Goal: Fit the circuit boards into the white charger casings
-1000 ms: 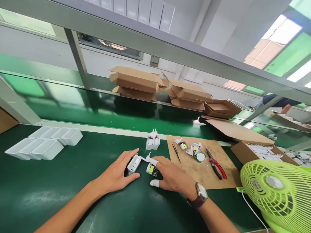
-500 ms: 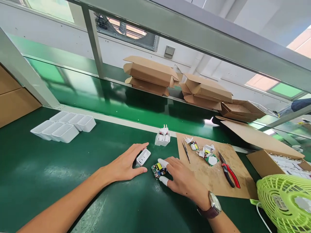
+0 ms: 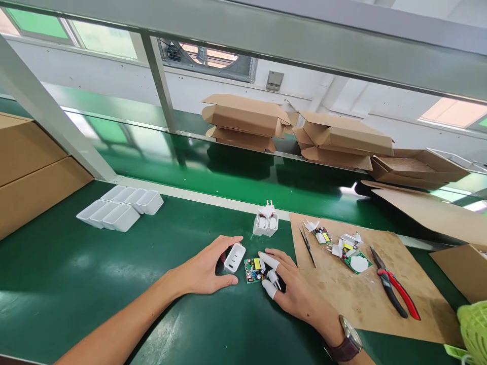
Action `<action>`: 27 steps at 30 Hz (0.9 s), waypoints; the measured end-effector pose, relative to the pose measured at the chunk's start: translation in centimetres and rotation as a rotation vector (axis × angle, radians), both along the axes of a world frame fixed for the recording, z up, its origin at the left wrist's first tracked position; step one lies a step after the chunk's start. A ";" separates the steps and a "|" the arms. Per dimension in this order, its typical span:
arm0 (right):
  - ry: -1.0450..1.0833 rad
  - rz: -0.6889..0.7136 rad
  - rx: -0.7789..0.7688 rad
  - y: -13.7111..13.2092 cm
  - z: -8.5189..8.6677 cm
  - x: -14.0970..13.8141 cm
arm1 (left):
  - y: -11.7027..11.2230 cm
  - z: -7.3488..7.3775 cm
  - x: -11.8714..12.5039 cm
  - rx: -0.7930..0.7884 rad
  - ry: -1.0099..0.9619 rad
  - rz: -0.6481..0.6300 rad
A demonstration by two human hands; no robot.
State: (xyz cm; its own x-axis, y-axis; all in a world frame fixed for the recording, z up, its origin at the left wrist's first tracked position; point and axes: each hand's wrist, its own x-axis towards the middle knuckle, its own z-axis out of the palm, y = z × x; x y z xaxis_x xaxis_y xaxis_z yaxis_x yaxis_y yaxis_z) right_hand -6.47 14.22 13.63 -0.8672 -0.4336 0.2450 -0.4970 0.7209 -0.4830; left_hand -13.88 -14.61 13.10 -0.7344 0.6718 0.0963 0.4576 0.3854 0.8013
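Observation:
My left hand (image 3: 208, 264) is curled around a small white plastic charger case (image 3: 235, 257). The open side of the case faces me and shows slots in its floor. My right hand (image 3: 291, 281), with white finger cots on thumb and forefinger, pinches a green circuit board (image 3: 254, 270) by its right end. A white plug piece (image 3: 273, 279) on that board shows between these fingers. Board and case are close together but apart. Beyond them, two white cases (image 3: 265, 224) stand side by side with parts inside and plug pins on top.
Several empty white cases (image 3: 119, 208) stand at left. On a brown board (image 3: 327, 304) at right lie tweezers (image 3: 307, 246), circuit boards with plugs (image 3: 355, 258) and red-black pliers (image 3: 395, 284). A green fan (image 3: 474, 329) is at the right edge; cardboard boxes (image 3: 247, 119) sit behind.
The view has swung, so the bench things appear shifted. My right fingers have turned the circuit board, and its plug piece now shows. The case in my left hand is tilted more toward me.

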 end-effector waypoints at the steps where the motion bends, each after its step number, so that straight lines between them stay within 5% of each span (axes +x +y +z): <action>1: 0.013 0.015 -0.027 -0.2 0.0 -0.1 | 0.0 0.0 0.0 -0.002 0.009 0.003; 9: 0.335 -0.122 -0.214 -2.1 2.0 0.6 | 0.8 0.0 0.3 0.055 0.265 0.056; 27: 0.378 -0.078 -0.085 -3.4 1.1 1.4 | 1.5 -0.4 0.9 0.059 0.438 0.034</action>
